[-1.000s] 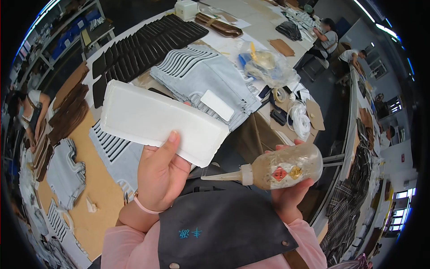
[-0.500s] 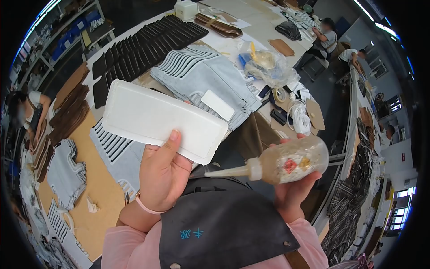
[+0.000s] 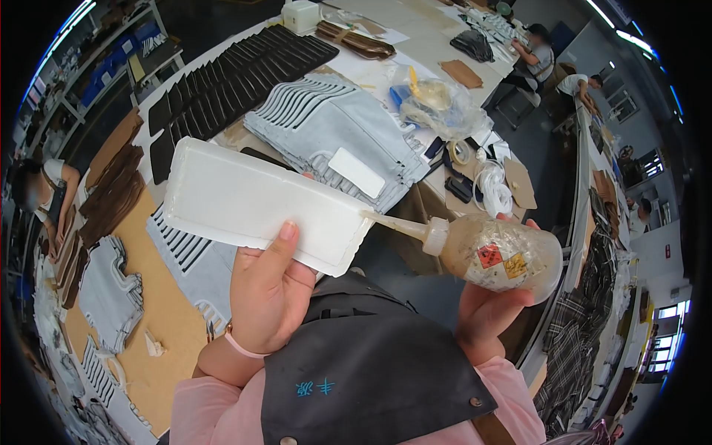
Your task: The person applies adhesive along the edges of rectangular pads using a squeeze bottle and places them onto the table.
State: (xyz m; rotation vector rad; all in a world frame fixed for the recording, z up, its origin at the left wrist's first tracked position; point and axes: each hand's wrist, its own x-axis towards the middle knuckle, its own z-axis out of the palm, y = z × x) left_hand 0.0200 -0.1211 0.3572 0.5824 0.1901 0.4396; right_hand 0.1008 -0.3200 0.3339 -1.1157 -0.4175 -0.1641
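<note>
My left hand (image 3: 271,297) grips a long white rectangular panel (image 3: 259,208) by its lower edge, thumb on top and the other fingers beneath. In my right hand (image 3: 486,315) lies a translucent squeeze bottle (image 3: 538,259), stained and carrying red and yellow hazard labels. Its narrow nozzle (image 3: 400,224) points left, and the tip meets or nearly meets the panel's right edge. A small white rectangular piece (image 3: 357,172) rests on a stack of light blue-grey cut pieces (image 3: 311,111) behind the panel.
Overlapping black pieces (image 3: 237,78) cover the table's far left. A plastic bag (image 3: 445,111), a tape roll (image 3: 460,153) and white cord (image 3: 495,189) lie at the right. Brown pieces (image 3: 111,200) are stacked at left. Several people work nearby, one person (image 3: 55,193) at left.
The bottle has moved up and to the right, tilting so that its nozzle tip rose from below the panel to the panel's right edge. The panel has shifted slightly left.
</note>
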